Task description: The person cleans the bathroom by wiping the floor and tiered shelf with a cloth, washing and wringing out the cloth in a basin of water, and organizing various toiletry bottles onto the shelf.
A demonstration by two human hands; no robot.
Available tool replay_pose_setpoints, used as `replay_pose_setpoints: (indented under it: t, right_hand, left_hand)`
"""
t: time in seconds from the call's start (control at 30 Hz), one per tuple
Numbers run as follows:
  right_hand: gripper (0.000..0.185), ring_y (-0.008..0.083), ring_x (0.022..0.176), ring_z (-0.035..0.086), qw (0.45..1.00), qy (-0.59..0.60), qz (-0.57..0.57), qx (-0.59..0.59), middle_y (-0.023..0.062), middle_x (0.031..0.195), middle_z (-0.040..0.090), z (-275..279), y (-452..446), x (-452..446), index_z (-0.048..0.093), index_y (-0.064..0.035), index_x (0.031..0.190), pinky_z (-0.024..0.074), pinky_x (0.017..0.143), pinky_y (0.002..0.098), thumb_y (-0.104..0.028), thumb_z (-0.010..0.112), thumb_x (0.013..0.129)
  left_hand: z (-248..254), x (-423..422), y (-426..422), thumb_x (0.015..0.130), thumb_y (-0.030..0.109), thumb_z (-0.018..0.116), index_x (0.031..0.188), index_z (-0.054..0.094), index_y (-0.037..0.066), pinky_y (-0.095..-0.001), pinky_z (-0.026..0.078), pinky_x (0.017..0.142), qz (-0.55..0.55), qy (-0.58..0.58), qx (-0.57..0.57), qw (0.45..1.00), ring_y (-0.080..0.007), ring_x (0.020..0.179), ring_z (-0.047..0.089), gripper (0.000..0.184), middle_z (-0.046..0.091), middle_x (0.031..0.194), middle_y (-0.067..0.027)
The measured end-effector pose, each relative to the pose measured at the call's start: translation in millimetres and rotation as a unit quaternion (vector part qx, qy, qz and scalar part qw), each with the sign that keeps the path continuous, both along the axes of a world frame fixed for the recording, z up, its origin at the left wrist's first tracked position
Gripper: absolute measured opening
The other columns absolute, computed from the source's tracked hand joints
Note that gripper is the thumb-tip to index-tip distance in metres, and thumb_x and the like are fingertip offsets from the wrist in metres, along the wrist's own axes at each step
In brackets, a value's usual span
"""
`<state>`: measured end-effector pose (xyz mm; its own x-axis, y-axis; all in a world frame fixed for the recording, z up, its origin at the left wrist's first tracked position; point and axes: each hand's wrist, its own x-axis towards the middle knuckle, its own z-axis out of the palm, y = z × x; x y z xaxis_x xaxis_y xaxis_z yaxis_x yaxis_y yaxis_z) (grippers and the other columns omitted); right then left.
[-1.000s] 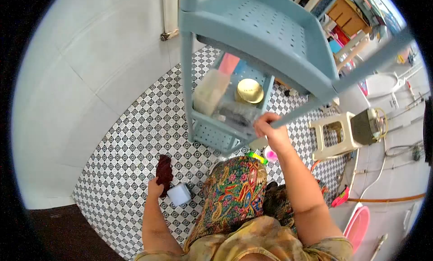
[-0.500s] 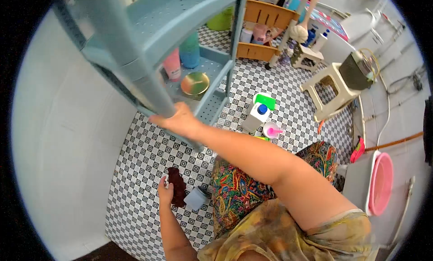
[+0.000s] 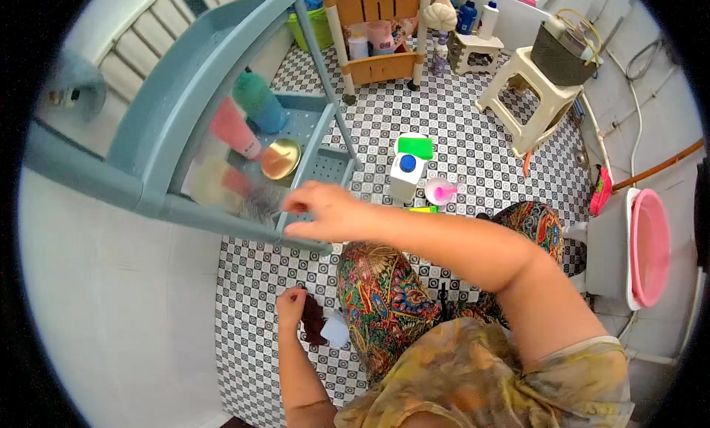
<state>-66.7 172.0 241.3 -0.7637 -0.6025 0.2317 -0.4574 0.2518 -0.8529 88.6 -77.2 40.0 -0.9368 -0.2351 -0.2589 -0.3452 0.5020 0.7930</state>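
Observation:
Low at the left, my left hand (image 3: 292,307) has its fingers curled together at the upper edge of a dark brown cloth (image 3: 313,323). The cloth lies on the patterned floor beside a pale blue-grey plastic piece (image 3: 336,329). My right hand (image 3: 319,212) is in front of the blue-grey shelf rack (image 3: 159,165), thumb and fingers apart with nothing visible between them. Inside the rack, near that hand, stand a pink tube (image 3: 235,130), a green-blue bottle (image 3: 259,102) and a gold-coloured round tin (image 3: 281,159). Blurred items sit just left of my right fingers.
Ahead on the floor are a white jug with a blue cap (image 3: 407,176), a green sponge (image 3: 416,147) and a white bowl (image 3: 438,192) with a pink scoop. Farther back stand an orange-brown rack (image 3: 381,6) and a cream stool (image 3: 529,102). A pink basin (image 3: 651,249) is at the right.
My right hand has come off the rack's post and its fingers are apart. My left fingers have curled in at the cloth. The view has shifted, showing more of the rack's inside.

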Motion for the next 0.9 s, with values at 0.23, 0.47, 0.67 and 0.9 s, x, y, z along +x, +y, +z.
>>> replay_pose_setpoints:
  t: [0.23, 0.47, 0.67, 0.9]
  right_hand:
    - [0.019, 0.0111, 0.061, 0.056, 0.954, -0.153, -0.234, -0.107, 0.0056, 0.068, 0.06, 8.3, 175.2, -16.0, 0.063, -0.0033, 0.084, 0.0449, 0.057, 0.0263, -0.014, 0.049, 0.077]
    - [0.019, 0.0198, 0.066, 0.058, 0.948, -0.028, -0.31, -0.061, 0.0128, 0.076, 0.06, 0.2, 217.7, -3.4, 0.061, -0.0034, 0.087, 0.0459, 0.062, 0.0303, -0.011, 0.049, 0.075]
    - [0.019, 0.021, 0.074, 0.058, 0.937, 0.052, -0.332, -0.093, 0.0123, 0.083, 0.061, 26.0, 254.3, 7.9, 0.059, -0.002, 0.089, 0.0453, 0.068, 0.0305, -0.012, 0.05, 0.076]
    - [0.014, 0.0154, 0.075, 0.054, 0.917, 0.038, -0.393, -0.061, 0.0089, 0.081, 0.057, 31.7, 275.4, 16.3, 0.058, 0.0016, 0.087, 0.0425, 0.07, 0.0251, -0.002, 0.051, 0.075]
  left_hand:
    - [51.9, -88.6, 81.4, 0.076, 0.022, 0.057, 0.075, 0.063, 0.001, -0.0316, 0.045, 0.058, -0.182, 0.023, -0.124, 0.975, -0.0188, 0.061, 0.058, 0.022, 0.06, 0.064, -0.0106]
    - [36.0, -152.6, 137.0, 0.077, 0.03, 0.056, 0.071, 0.061, -0.001, -0.0297, 0.041, 0.052, -0.246, 0.113, -0.104, 0.957, -0.0115, 0.053, 0.05, 0.032, 0.057, 0.056, -0.0066]
    - [-9.9, -192.2, 156.6, 0.067, 0.019, 0.064, 0.087, 0.061, 0.002, -0.0321, 0.045, 0.069, -0.276, -0.109, -0.14, 0.945, -0.0227, 0.076, 0.059, 0.026, 0.061, 0.08, -0.0124]
    - [-89.9, -214.4, 228.1, 0.054, 0.021, 0.075, 0.128, 0.017, -0.006, -0.0361, 0.027, 0.097, -0.272, 0.034, 0.029, 0.961, -0.0301, 0.118, 0.031, 0.097, 0.032, 0.123, -0.023]
